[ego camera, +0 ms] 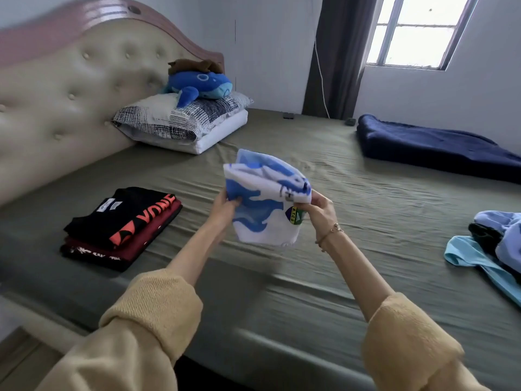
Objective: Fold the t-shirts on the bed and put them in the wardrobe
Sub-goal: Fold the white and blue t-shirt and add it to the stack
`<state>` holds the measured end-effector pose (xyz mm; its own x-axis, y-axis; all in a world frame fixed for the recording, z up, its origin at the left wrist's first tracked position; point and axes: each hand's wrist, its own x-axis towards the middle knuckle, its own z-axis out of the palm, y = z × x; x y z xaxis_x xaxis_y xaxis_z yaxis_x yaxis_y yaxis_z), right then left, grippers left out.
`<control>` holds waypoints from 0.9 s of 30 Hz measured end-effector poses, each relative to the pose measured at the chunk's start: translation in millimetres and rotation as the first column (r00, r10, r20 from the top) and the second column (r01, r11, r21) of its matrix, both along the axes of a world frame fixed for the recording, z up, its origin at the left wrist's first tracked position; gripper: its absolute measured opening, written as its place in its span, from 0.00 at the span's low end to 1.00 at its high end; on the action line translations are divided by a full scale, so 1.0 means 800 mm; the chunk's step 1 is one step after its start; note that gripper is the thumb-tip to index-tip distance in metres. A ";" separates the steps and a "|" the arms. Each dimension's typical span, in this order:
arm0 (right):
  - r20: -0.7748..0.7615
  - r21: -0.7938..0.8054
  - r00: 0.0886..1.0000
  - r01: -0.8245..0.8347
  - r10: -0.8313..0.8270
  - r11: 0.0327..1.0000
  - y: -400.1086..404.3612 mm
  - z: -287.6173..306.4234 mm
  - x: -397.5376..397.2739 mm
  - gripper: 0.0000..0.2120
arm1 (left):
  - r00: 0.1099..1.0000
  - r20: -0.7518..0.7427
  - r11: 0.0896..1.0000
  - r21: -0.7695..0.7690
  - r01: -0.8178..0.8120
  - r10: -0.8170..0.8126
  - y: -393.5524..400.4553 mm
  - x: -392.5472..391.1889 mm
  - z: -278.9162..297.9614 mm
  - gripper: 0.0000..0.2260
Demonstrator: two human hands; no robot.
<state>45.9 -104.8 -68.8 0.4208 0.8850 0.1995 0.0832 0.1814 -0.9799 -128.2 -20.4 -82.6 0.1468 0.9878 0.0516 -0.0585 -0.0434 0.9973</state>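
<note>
Two hands, left hand (225, 206) and right hand (317, 211), grip folded blue-and-white printed t-shirt (266, 201); right of folded dark t-shirt stack (121, 227); unfolded light-blue clothes (487, 246) remain, wardrobe step pending.

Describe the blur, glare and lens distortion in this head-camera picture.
Head view: the headboard at far left and the near mattress edge smear with motion blur; the window is blown out white; wide-angle bending curves the bed; the blue-and-white t-shirt, held in the left hand and right hand, stays fairly sharp.
</note>
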 end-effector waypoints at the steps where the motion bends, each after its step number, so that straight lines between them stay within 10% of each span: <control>1: 0.047 0.037 0.999 -0.007 0.005 0.999 -0.001 -0.005 0.001 0.09 | 1.000 -0.012 1.000 0.013 -0.021 0.021 -0.001 -0.001 -0.004 0.16; 5: 0.327 0.071 0.944 0.018 -0.040 0.997 -0.021 -0.066 0.013 0.18 | 0.986 -0.141 0.986 -0.153 0.062 -0.084 -0.022 -0.017 -0.064 0.14; 10: 0.596 -0.372 0.709 -0.172 0.377 0.912 -0.059 -0.152 0.037 0.15 | 0.947 -0.267 0.971 -0.205 0.125 -0.179 -0.057 -0.045 -0.132 0.20; 12: 0.477 -0.504 0.782 -0.132 0.402 0.854 -0.066 -0.157 0.039 0.19 | 0.962 -0.226 0.938 -0.341 0.069 -0.153 -0.055 -0.050 -0.135 0.20; 15: 0.108 -0.547 0.994 0.038 0.025 0.836 -0.060 -0.157 0.038 0.10 | 0.964 -0.222 0.848 -0.530 0.008 -0.148 -0.049 -0.050 -0.120 0.07; 20: -0.111 -0.698 0.993 -0.048 -0.042 0.715 -0.054 -0.138 0.019 0.11 | 0.828 -0.372 0.803 -0.577 0.149 -0.421 -0.051 -0.040 -0.112 0.43; 27: -0.611 -0.501 0.791 -0.378 -0.010 0.779 -0.041 -0.126 -0.018 0.06 | 0.819 -0.391 0.835 -0.520 0.179 -0.419 -0.052 -0.048 -0.105 0.22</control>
